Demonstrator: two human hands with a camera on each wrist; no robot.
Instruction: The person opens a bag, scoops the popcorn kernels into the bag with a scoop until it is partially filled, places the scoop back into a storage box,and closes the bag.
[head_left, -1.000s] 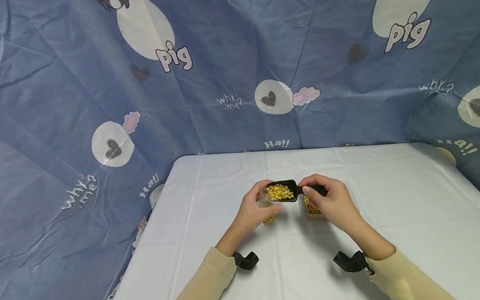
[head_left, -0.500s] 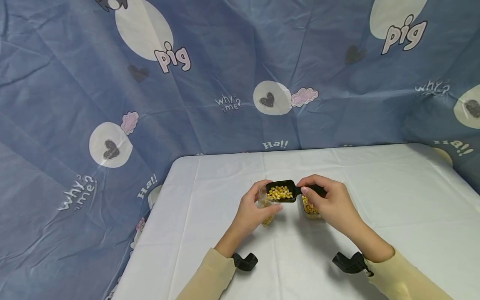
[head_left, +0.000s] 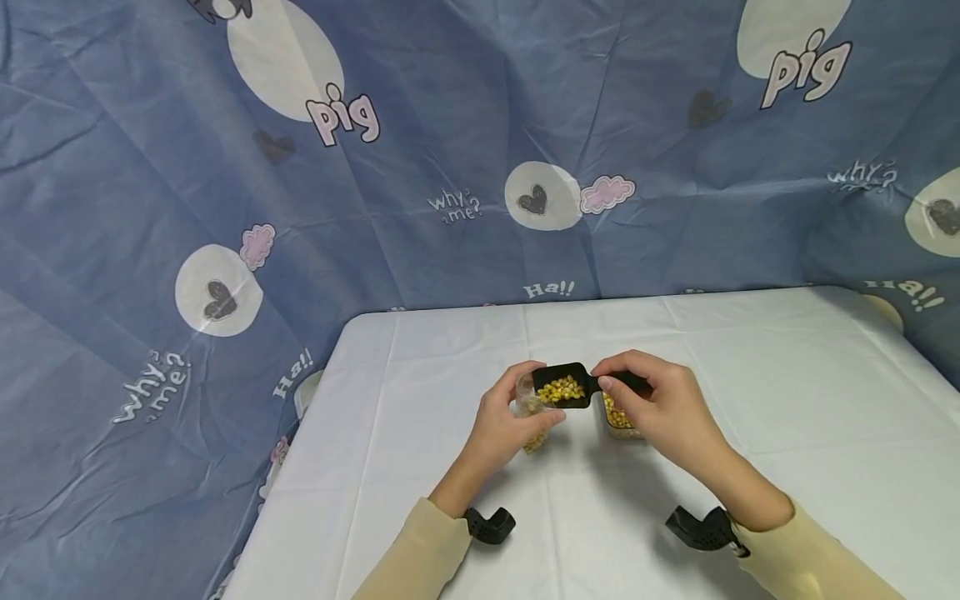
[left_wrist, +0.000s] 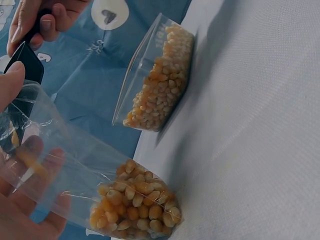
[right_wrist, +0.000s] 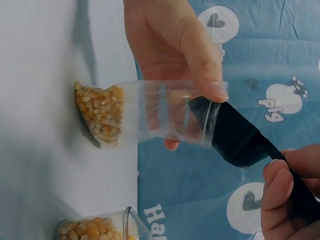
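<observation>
My left hand (head_left: 531, 402) grips a clear plastic cup (head_left: 534, 421) that stands on the white table, with yellow corn kernels (left_wrist: 135, 205) in its bottom. My right hand (head_left: 604, 377) pinches the handle of a black scoop (head_left: 564, 388). The scoop holds kernels, and its front edge rests in the cup's (right_wrist: 165, 115) mouth. The scoop (right_wrist: 240, 137) is tilted toward the cup. A second clear container (head_left: 618, 414) of kernels stands just right of the cup, partly hidden under my right hand. That second container (left_wrist: 160, 75) is about half full.
The table (head_left: 750, 375) is covered in white cloth, and its left edge is near the cup. A blue printed cloth (head_left: 450, 125) hangs behind and to the left. Black wrist mounts (head_left: 487, 525) sit on both forearms.
The scoop has shifted slightly left and tipped into the cup's mouth, and the pile of kernels in it looks smaller. Both hands stay almost where they were.
</observation>
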